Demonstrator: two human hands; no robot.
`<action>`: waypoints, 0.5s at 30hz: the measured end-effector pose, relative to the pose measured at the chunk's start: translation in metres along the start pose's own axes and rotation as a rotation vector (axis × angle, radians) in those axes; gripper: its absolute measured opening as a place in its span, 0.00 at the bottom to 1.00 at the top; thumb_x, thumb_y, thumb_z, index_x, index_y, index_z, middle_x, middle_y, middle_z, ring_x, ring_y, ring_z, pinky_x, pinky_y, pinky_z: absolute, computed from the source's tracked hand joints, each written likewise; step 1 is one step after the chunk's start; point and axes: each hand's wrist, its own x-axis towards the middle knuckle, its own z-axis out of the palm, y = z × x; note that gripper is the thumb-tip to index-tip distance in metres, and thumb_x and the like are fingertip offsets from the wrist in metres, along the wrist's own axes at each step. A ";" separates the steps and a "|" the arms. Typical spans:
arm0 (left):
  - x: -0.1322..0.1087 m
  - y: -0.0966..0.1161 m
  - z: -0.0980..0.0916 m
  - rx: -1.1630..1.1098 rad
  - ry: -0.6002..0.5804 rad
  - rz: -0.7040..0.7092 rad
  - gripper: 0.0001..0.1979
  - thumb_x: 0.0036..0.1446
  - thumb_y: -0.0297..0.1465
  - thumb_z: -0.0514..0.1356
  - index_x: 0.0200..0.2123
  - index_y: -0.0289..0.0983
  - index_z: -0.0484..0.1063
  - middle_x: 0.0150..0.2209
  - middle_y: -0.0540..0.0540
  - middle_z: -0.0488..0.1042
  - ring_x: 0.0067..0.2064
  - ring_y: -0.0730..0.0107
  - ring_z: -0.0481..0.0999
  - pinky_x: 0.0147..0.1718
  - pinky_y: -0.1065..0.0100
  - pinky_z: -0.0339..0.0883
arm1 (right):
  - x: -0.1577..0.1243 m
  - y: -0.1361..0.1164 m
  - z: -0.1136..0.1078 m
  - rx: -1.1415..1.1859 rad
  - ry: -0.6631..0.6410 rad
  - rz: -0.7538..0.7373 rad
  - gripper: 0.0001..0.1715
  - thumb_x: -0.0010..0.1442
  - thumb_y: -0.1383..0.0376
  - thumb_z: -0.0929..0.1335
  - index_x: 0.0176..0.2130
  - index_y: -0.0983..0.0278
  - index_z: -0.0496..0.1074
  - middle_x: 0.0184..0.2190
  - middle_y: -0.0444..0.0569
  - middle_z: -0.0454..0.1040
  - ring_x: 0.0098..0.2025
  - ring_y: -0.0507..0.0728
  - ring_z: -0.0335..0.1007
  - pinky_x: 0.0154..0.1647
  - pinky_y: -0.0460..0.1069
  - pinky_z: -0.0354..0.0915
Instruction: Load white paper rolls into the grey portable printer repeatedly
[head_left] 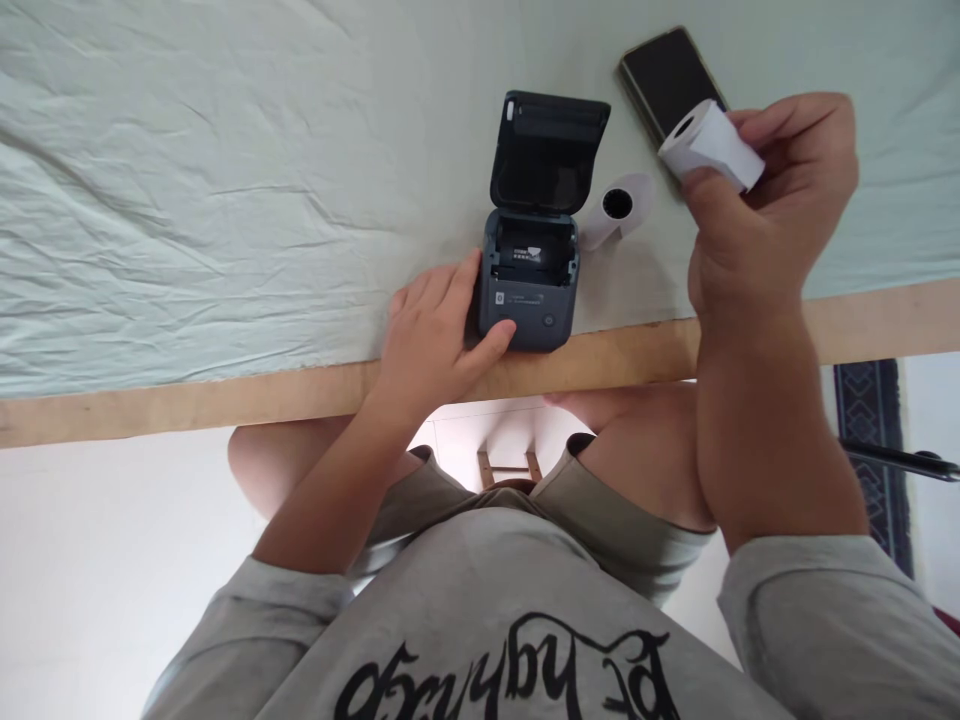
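Observation:
A small dark grey label printer (pixel 529 300) stands near the table's front edge with its lid (pixel 550 150) flipped up and its paper bay showing. My left hand (pixel 435 335) rests against the printer's left side, thumb on its front face, fingers curled round it. My right hand (pixel 757 200) is raised above the table to the right, closed on a white paper roll (pixel 711 145). A second white paper roll (pixel 619 208) lies on the cloth just right of the printer.
A pale green cloth (pixel 225 180) covers the table, whose wooden front edge (pixel 187 405) runs across the view. A dark phone (pixel 667 80) lies at the back right, partly behind the held roll. My knees and grey shirt fill the foreground.

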 end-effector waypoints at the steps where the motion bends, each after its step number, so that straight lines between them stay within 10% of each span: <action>1: 0.000 0.000 0.000 0.002 0.000 0.000 0.38 0.71 0.50 0.51 0.75 0.34 0.59 0.67 0.31 0.73 0.68 0.38 0.71 0.64 0.46 0.64 | 0.002 -0.006 0.003 0.015 -0.017 -0.007 0.17 0.59 0.55 0.79 0.40 0.57 0.72 0.41 0.40 0.81 0.41 0.54 0.78 0.39 0.53 0.73; 5: 0.000 0.000 0.001 0.010 -0.003 0.007 0.39 0.72 0.51 0.52 0.75 0.31 0.59 0.66 0.30 0.74 0.68 0.38 0.71 0.64 0.48 0.63 | 0.006 -0.034 0.019 0.003 -0.015 -0.020 0.25 0.58 0.42 0.79 0.38 0.56 0.73 0.34 0.39 0.76 0.32 0.50 0.72 0.31 0.48 0.66; 9: -0.001 -0.002 0.004 -0.002 0.022 0.028 0.39 0.73 0.53 0.52 0.76 0.33 0.59 0.67 0.31 0.73 0.68 0.39 0.71 0.64 0.49 0.63 | 0.001 -0.061 0.039 0.090 -0.022 -0.018 0.22 0.56 0.50 0.81 0.34 0.57 0.71 0.34 0.45 0.78 0.37 0.55 0.76 0.33 0.51 0.68; 15: -0.002 -0.004 0.007 -0.006 0.039 0.048 0.39 0.74 0.53 0.51 0.75 0.32 0.59 0.67 0.31 0.74 0.68 0.39 0.71 0.63 0.50 0.63 | -0.008 -0.081 0.051 -0.246 -0.387 -0.032 0.13 0.52 0.68 0.74 0.33 0.55 0.68 0.41 0.46 0.85 0.41 0.61 0.82 0.43 0.58 0.74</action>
